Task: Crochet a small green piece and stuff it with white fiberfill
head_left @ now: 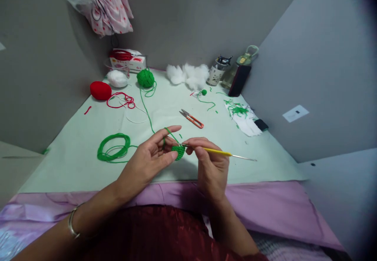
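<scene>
Between thumb and fingers, my left hand [151, 153] pinches a small green crochet piece [178, 152]. Green yarn loops round its raised index finger and runs back to a green yarn ball [145, 78]. My right hand [210, 163] is closed on the yellow grip of a crochet hook [219, 151], whose working tip meets the top edge of the piece; the other metal end points right. A loose coil of green yarn [114, 147] lies left of my left hand. Orange-handled thread snips [192, 119] rest just beyond my hands.
Farther back are a red yarn ball [100, 91], a white yarn ball [117, 79], a box [128, 61] and white stuffing [188, 75]. To the right stand a pen cup [216, 72], a bottle [246, 59] and a phone [240, 81]. Green scraps [239, 109] lie on white paper.
</scene>
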A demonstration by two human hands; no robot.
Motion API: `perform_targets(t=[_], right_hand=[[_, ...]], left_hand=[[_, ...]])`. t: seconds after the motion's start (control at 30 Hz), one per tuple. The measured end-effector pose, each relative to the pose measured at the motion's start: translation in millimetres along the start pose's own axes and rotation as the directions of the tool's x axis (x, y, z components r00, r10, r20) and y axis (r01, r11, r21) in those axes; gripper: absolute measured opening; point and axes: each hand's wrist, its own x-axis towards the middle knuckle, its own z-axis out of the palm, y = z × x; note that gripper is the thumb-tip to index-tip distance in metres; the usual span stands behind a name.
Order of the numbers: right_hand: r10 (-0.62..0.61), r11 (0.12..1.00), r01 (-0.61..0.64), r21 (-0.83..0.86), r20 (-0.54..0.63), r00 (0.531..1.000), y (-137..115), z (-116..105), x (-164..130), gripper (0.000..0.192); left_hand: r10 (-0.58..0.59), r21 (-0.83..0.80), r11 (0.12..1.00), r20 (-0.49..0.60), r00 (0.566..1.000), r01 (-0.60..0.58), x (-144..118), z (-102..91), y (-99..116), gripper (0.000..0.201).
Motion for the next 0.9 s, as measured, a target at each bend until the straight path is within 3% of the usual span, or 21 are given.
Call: perform_targets(t=[0.17, 0.33, 0.6, 0.8, 0.9], right_hand=[[0.11, 0.976, -0.11, 0.186, 0.011, 0.994, 1, 0, 5, 0.016], [0.09, 0.983, -0.099, 0.152, 0.064, 0.994, -4, -1, 6, 0.021], [-0.111, 0.985, 0.127, -0.115, 0.13, 0.985, -12, -3, 3, 0.021], [-0.338, 0.854, 0.428, -0.298, 0.308, 0.889, -12, -7, 2, 0.022], [-0.433, 0.729, 0.553, -0.404, 0.354, 0.829, -9, -5, -2, 0.021]], left_hand=[[0.007, -0.016, 1.0, -0.034, 0.999, -0.008, 2, -0.5, 0, 0.055], [0.024, 0.024, 0.999, -0.054, 0.998, -0.023, 1, -1.2, 1, 0.05], [0.186, 0.267, 0.951, -0.102, 0.977, -0.153, 0, 1.2, 0, 0.046], [0.424, 0.481, 0.816, -0.12, 0.897, -0.322, -1, 6.6, -9, 0.043], [0.428, 0.425, 0.842, -0.154, 0.891, -0.331, -1, 7.3, -10, 0.043]])
